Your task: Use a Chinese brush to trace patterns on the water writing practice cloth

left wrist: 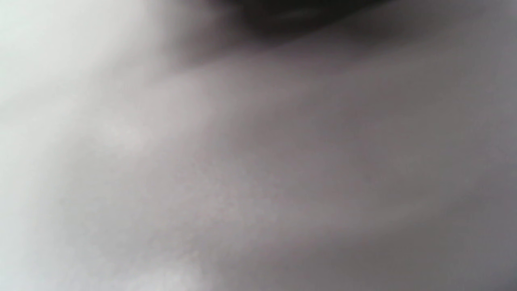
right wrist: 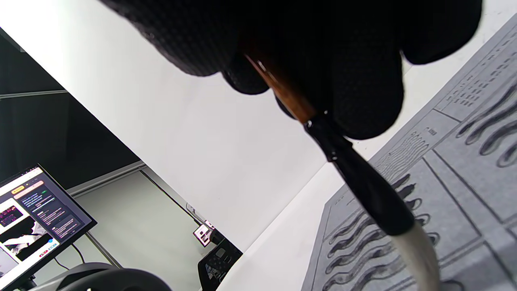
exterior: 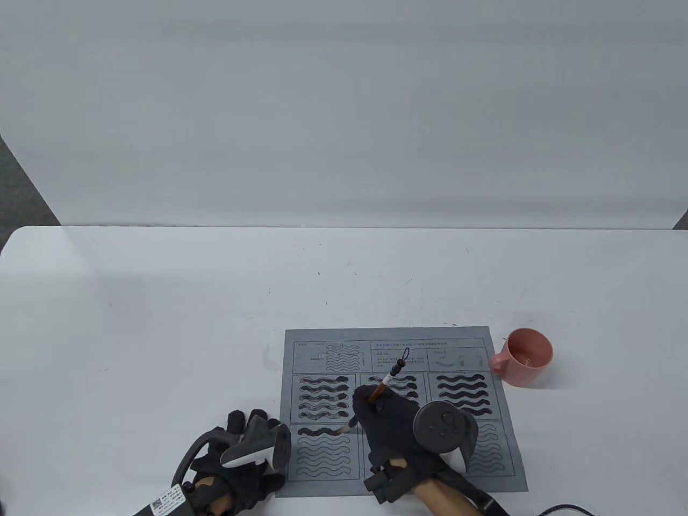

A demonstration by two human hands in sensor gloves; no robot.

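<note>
A grey water writing cloth (exterior: 398,408) printed with wavy line patterns lies at the table's front; several waves are darkened with wet strokes. My right hand (exterior: 384,416) grips a Chinese brush (exterior: 379,392) with a brown shaft and black cord loop, tip down at the right end of the top dark wave in the lower-left panel. In the right wrist view the fingers (right wrist: 363,81) curl round the brush (right wrist: 355,173) and its white bristles meet the cloth (right wrist: 456,194). My left hand (exterior: 250,430) rests on the table at the cloth's lower-left corner, fingers extended. The left wrist view is a blur.
A pink mug (exterior: 524,357) holding water stands just off the cloth's upper right corner. The white table (exterior: 215,322) stretches behind the cloth to a white backdrop. A monitor (right wrist: 36,218) shows in the right wrist view, off the table.
</note>
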